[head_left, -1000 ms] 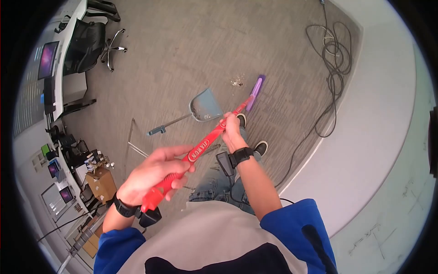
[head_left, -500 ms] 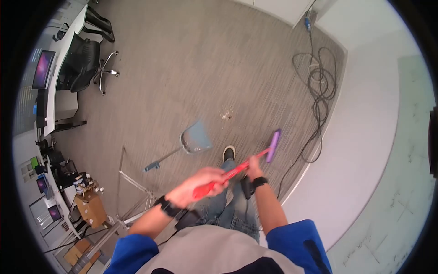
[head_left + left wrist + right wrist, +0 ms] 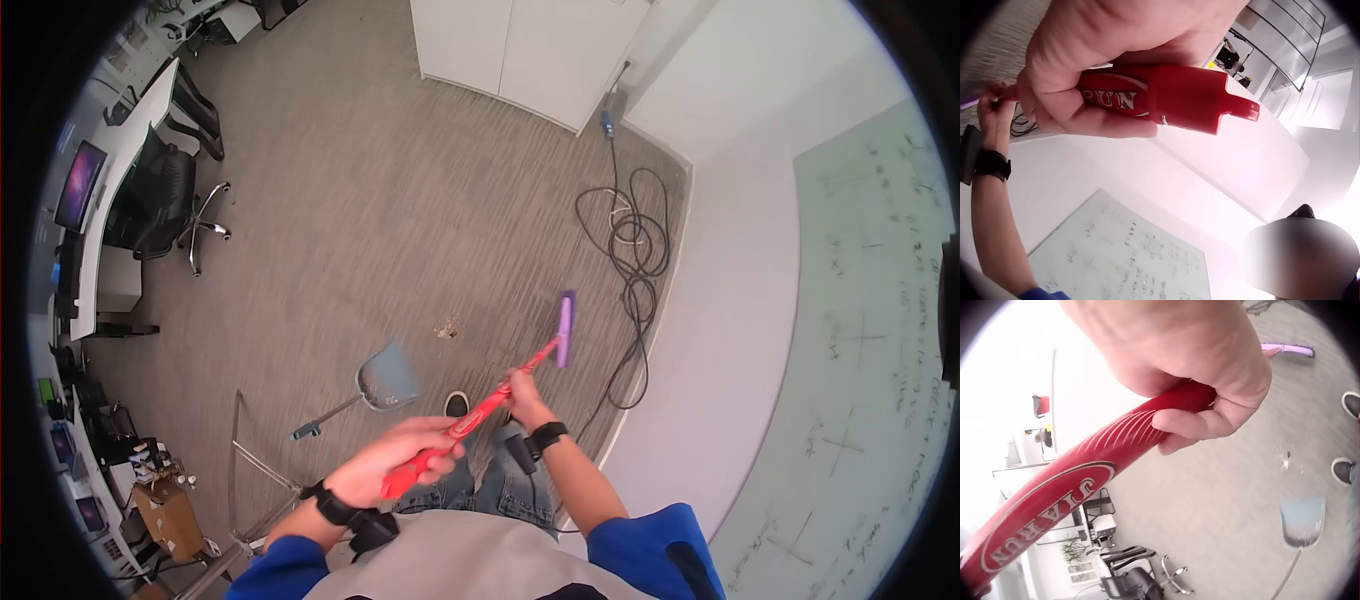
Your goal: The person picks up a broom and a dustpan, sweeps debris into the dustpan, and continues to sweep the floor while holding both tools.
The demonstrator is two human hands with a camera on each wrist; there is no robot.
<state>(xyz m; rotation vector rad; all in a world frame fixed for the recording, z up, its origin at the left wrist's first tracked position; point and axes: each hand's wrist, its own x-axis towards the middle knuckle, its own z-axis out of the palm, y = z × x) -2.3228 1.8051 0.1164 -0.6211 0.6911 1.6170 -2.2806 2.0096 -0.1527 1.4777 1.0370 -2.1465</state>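
Both hands grip a broom with a red handle (image 3: 490,401) and a purple head (image 3: 565,330). The left hand (image 3: 405,457) holds the handle near its top end, fingers wrapped round the red shaft in the left wrist view. Lower down the shaft, the right hand (image 3: 526,398) curls its fingers round it. The broom head is at the floor to the right of a small pile of debris (image 3: 447,328). A blue-grey dustpan (image 3: 390,379) lies left of the feet, bits of debris inside, its long handle (image 3: 325,420) pointing toward the lower left.
Coiled black cable (image 3: 635,250) lies along the right wall below a whiteboard (image 3: 860,340). A white cabinet (image 3: 510,50) stands at the far end. At left are an office chair (image 3: 165,195) and desks; a metal frame (image 3: 238,440) and cardboard box (image 3: 168,518) are lower left.
The head view has tilted up, bringing the cabinet into sight. The broom head has swung away from beside the debris toward the right wall; both hands keep hold of the handle.
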